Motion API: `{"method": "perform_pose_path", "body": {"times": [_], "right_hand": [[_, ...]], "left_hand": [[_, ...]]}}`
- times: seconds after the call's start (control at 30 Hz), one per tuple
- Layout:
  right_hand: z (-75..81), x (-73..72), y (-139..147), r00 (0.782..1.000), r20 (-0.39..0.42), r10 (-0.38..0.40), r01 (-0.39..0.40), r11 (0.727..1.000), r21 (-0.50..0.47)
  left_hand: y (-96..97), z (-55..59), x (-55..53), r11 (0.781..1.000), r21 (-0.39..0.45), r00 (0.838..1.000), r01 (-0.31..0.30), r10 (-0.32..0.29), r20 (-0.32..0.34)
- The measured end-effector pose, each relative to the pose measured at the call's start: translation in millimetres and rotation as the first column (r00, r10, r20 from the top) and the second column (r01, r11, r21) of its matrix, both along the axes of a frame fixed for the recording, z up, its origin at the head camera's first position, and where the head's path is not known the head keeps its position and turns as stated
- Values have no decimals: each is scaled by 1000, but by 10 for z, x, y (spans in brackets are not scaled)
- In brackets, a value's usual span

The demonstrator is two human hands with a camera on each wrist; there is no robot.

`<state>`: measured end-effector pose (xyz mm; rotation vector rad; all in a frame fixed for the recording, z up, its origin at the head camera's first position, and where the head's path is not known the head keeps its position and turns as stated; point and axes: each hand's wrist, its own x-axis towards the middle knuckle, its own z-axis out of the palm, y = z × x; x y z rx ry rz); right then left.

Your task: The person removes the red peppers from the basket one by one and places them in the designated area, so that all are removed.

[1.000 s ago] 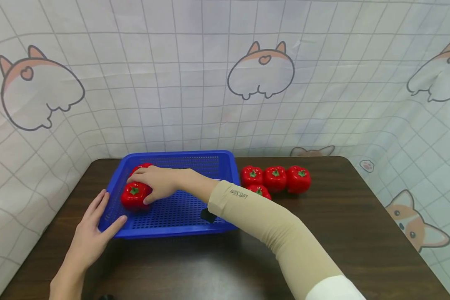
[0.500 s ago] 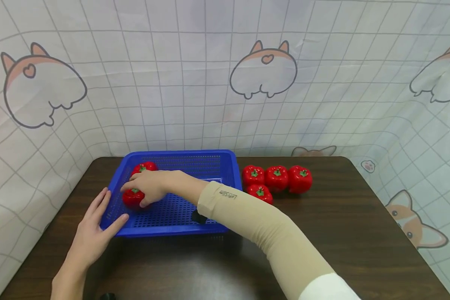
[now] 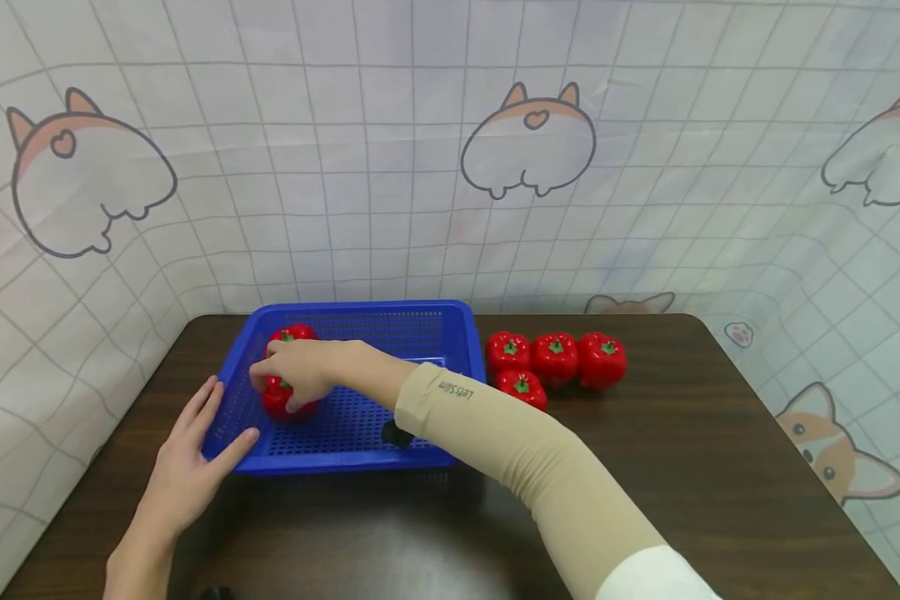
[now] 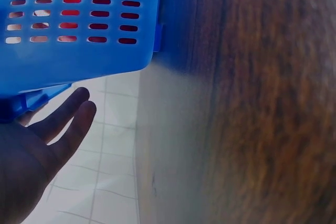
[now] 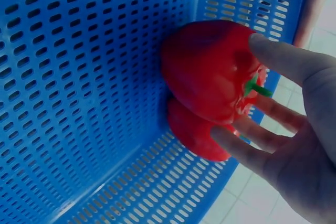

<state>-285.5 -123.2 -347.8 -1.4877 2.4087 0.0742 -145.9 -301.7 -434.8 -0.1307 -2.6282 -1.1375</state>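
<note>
While apparently positioning red pepper [image 5: 202,72], gripped by right hand [image 3: 300,371], inside blue basket [image 3: 348,461], near left hand [image 3: 186,468] spread at rim corner, probably calls next for release, then reaching toward four loose peppers [image 3: 555,358] well right of both hands.

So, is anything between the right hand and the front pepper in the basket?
Nothing visible. The right hand has thumb and fingers around the front pepper; the back pepper sits close behind it, not in between.
</note>
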Motion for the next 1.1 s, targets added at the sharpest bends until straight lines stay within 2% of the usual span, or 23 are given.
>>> {"method": "perform_pose_path", "body": {"times": [0.23, 0.6, 0.9, 1.1], "right_hand": [[-16, -39, 56, 998, 65, -12, 11, 1000, 23], [82, -87, 266, 996, 85, 14, -19, 998, 53], [277, -27, 527, 999, 33, 34, -36, 997, 70], [373, 39, 734, 999, -18, 39, -38, 995, 87]], "left_hand": [[16, 14, -2, 1000, 6, 1000, -8, 8, -16], [34, 12, 6, 1000, 11, 1000, -1, 1, -7], [25, -9, 19, 1000, 7, 999, -4, 4, -35], [30, 11, 26, 1000, 8, 1000, 0, 0, -17]]}}
